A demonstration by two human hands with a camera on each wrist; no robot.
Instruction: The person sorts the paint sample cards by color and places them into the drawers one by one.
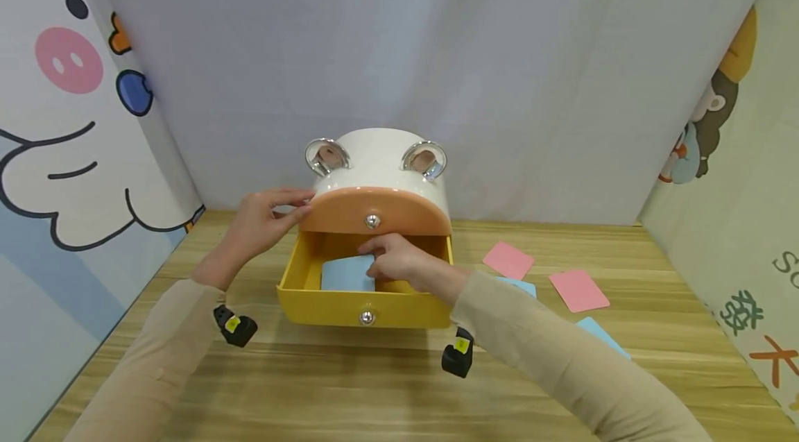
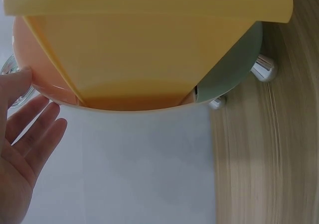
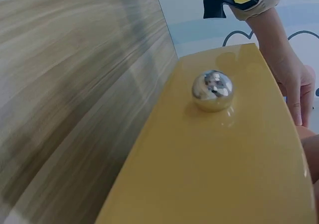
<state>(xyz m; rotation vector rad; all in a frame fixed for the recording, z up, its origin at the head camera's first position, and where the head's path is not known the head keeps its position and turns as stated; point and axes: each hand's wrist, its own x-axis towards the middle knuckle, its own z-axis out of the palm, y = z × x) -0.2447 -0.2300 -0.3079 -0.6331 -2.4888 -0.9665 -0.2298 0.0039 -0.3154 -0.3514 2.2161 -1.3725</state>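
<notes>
A white storage box (image 1: 381, 157) with two silver ear-like rings on top stands on the table. Its orange upper drawer (image 1: 399, 211) is closed, while the yellow lower drawer (image 1: 306, 303) is pulled out. My left hand (image 1: 256, 223) steadies the box's upper left side, thumb at the rim of the orange front and the other fingers (image 2: 42, 139) fairly straight. Inside the yellow drawer, my right hand (image 1: 399, 261) pinches the right edge of a light blue card (image 1: 343, 275), tilted behind the drawer front. In the right wrist view the drawer front hides most of that hand.
Right of the box lie two pink cards, one nearer (image 1: 508, 260) and one farther right (image 1: 579, 291). Two blue cards, one partly under the right sleeve (image 1: 521, 286) and another beside it (image 1: 602, 336), lie there too. A grey curtain (image 1: 530, 81) hangs behind.
</notes>
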